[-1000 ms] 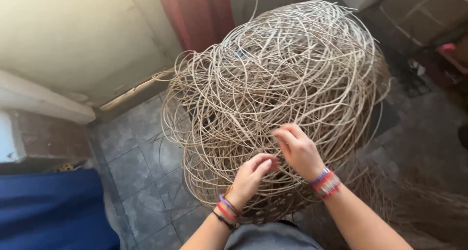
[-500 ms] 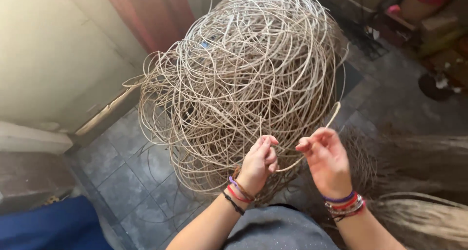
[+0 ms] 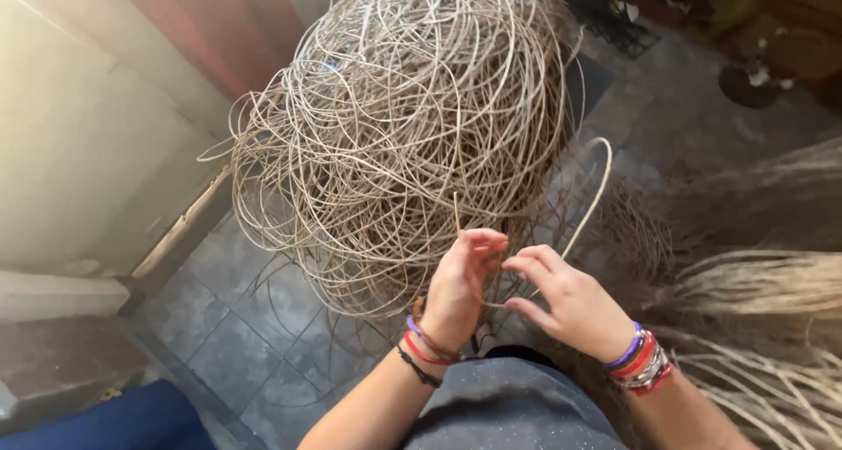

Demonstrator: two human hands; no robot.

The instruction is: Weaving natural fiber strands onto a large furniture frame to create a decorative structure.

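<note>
A big tangled ball of thin tan rattan strands [image 3: 403, 134] stands on the tiled floor in front of me. My left hand [image 3: 460, 288] pinches a single rattan strand [image 3: 589, 206] at the lower edge of the tangle. That strand loops up and to the right, then bends back down toward my hands. My right hand [image 3: 566, 299] sits just right of the left one, fingers curled loosely around the same strand. Both wrists wear several coloured bracelets.
Grey floor tiles [image 3: 254, 345] lie under the tangle. Bundles of dry straw-like fibre [image 3: 754, 301] lie to the right. A pale wall [image 3: 79, 152] and a red curtain [image 3: 210, 20] stand at the left, a blue cushion [image 3: 114, 419] at bottom left, dark clutter at top right.
My hands have shifted from the tangle's middle to its lower right edge and drawn one strand out, which now arcs free to the right. The camera has swung rightward.
</note>
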